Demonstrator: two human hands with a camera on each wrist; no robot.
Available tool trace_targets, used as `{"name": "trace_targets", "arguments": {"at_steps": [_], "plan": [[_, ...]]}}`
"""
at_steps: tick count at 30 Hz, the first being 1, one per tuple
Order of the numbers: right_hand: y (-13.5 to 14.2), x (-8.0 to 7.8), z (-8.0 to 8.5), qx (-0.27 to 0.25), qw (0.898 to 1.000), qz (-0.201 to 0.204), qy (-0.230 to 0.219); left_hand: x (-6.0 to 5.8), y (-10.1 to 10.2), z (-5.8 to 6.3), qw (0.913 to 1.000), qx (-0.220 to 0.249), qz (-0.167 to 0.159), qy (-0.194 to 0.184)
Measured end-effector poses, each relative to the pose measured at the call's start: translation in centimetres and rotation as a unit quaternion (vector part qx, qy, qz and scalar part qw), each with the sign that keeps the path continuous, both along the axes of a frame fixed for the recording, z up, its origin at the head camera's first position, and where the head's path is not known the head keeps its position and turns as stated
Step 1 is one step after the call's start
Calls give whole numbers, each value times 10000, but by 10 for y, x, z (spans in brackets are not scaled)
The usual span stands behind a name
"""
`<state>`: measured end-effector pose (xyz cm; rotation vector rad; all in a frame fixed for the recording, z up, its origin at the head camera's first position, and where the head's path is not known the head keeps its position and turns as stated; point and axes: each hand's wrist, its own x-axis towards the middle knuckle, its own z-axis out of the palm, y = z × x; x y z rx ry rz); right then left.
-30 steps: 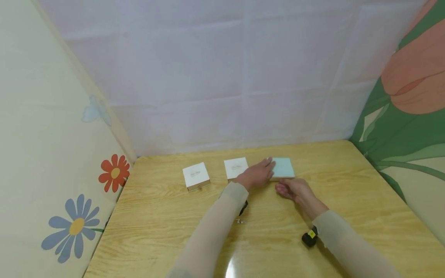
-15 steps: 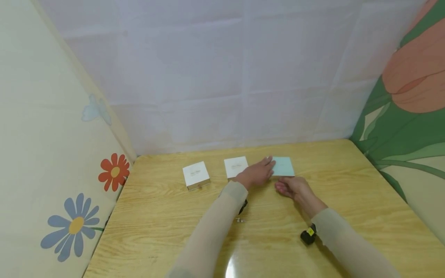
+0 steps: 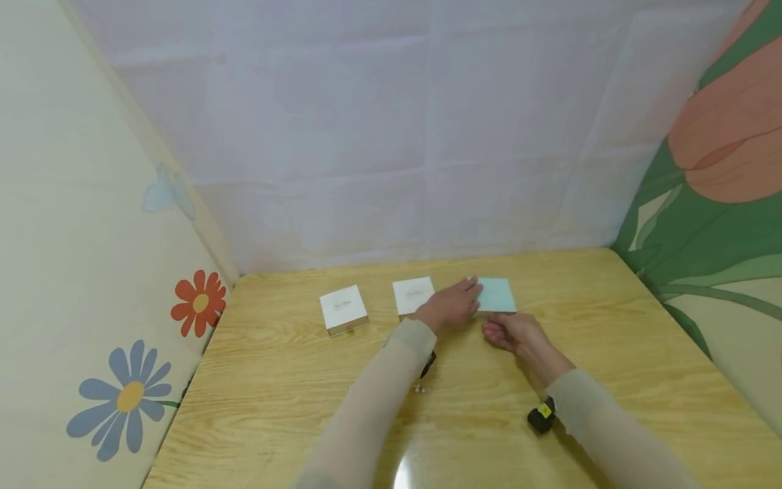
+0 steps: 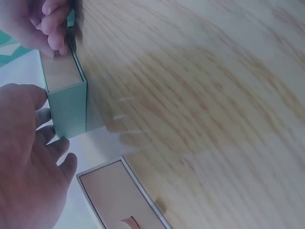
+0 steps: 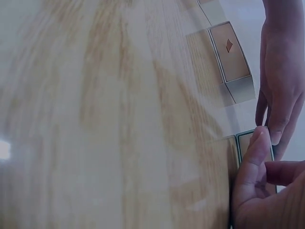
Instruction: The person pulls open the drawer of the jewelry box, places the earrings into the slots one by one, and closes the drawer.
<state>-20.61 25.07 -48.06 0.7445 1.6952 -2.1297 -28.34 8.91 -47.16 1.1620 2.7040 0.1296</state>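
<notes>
A turquoise gift box (image 3: 497,294) with a drawer lies near the back of the wooden table, its beige drawer front (image 4: 64,74) facing the person. My left hand (image 3: 452,305) rests against the box's left end, fingers fairly straight, fingertips on its side and top edge. At the front, my right hand (image 3: 518,333) has its fingers curled, thumb and fingertips pinching at the middle of the drawer front; whatever tab is there is hidden behind them. The drawer front looks flush with the sleeve.
A white drawer box (image 3: 412,293) stands just left, partly behind the left hand. Farther left is another white box (image 3: 343,307). Small shiny pieces (image 3: 421,388) lie by the left forearm. A pale cloth backdrop (image 3: 330,149) rises behind the table (image 3: 269,407).
Both hands keep their places at the turquoise box, and the boxes stay where they were. Only the head view shifts very slightly.
</notes>
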Motion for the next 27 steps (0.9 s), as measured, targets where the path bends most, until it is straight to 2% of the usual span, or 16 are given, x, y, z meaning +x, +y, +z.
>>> {"name": "trace_targets", "arguments": {"at_steps": [7, 11, 14, 17, 20, 27], "plan": [[0, 8, 2, -90, 9995, 245, 166, 2, 2, -1, 9998, -106, 173, 42], [-3, 10, 2, 196, 9992, 285, 212, 2, 3, -2, 9993, -183, 129, 298], [-6, 13, 2, 455, 9968, 582, 294, 0, 3, -2, 9987, -130, 109, 486], [-9, 17, 4, 721, 9908, 1039, 490, -1, 2, -1, 9980, -99, 82, 623], [-13, 21, 7, 936, 9840, 1315, 758, -3, 1, 3, 9969, -168, 4, 767], [-20, 27, 12, 1348, 9626, 1870, 1424, -3, -10, 13, 9972, -268, 14, 702]]}}
